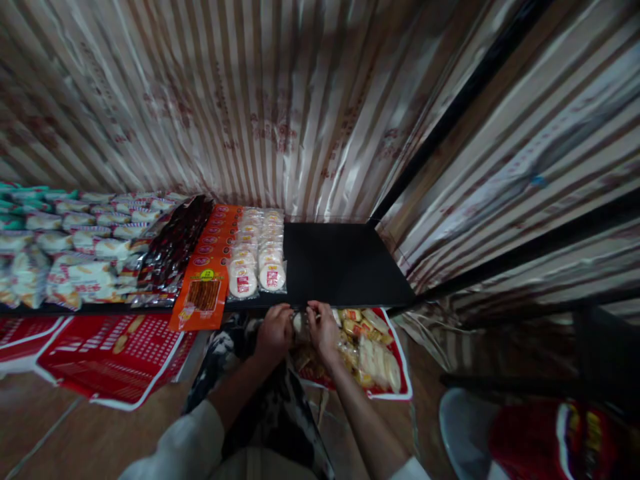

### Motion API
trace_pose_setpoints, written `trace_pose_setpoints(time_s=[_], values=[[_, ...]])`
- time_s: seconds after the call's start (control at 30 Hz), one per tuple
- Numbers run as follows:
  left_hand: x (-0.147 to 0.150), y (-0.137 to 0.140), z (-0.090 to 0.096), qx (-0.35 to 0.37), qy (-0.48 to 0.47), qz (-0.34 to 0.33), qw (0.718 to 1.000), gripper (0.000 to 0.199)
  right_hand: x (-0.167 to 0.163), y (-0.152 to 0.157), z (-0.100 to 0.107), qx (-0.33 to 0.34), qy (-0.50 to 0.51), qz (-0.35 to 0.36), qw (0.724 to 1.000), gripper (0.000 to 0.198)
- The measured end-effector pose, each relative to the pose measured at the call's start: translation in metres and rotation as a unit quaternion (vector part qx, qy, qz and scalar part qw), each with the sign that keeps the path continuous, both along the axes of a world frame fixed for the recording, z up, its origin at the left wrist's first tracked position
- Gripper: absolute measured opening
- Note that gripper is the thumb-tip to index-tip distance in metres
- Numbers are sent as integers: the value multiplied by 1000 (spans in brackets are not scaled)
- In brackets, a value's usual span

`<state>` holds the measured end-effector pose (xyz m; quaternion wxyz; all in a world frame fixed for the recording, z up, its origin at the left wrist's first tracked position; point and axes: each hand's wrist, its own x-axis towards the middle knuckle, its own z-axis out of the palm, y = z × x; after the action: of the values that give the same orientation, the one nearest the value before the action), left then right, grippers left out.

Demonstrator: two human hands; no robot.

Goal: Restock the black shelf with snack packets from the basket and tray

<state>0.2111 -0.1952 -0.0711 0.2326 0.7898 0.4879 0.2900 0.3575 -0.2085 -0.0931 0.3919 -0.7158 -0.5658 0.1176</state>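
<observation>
My left hand (276,330) and my right hand (324,330) are close together at the front edge of a black shelf (340,263). Their fingers are curled in, and a clear packet with something white (300,323) shows between them, mostly hidden. Beneath my right hand is a red bag (406,383) with a white rim, which holds several wrapped snacks (379,362). Just beyond my left hand, clear packets of round white crackers (257,267) stand in two rows on the shelf.
Left of the crackers lie orange snack packs (203,273), dark glossy packs (175,250) and many white packs (83,270). Red printed bags (117,350) hang below the shelf. Black frame bars (465,110) and striped sheeting (280,100) enclose the back and right.
</observation>
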Motion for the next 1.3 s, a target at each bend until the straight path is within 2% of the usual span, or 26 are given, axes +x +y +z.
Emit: trace_pose_setpoints(time_s=[0.1, 0.2, 0.37, 0.6, 0.77, 0.9, 1.03, 1.2, 1.3], values=[[16, -15, 0, -58, 29, -57, 996, 35, 24, -19, -7, -58, -59, -37, 996, 28], [27, -22, 1, -94, 88, -70, 989, 36, 41, -22, -6, -140, -112, -63, 982, 28], [35, -24, -7, -87, 198, -116, 969, 27, 50, -13, 3, -259, -154, -102, 948, 25], [40, -29, -15, -79, 221, -114, 965, 22, 44, -15, 5, -329, -179, -70, 924, 28], [46, -27, -10, -75, 198, -105, 972, 22, 43, -13, 6, -345, -172, -73, 920, 29], [49, -24, -13, -73, 194, -94, 974, 44, 44, -15, 7, -358, -150, -48, 921, 29], [50, -23, -19, -79, 224, -110, 965, 58, 41, -23, 9, -317, -112, -41, 941, 32], [49, -25, -15, -79, 227, -120, 963, 62, 37, -36, 10, -230, -11, -46, 972, 26], [49, -27, -9, -68, 211, -126, 967, 58, 34, -45, 12, -182, 55, -56, 980, 23]])
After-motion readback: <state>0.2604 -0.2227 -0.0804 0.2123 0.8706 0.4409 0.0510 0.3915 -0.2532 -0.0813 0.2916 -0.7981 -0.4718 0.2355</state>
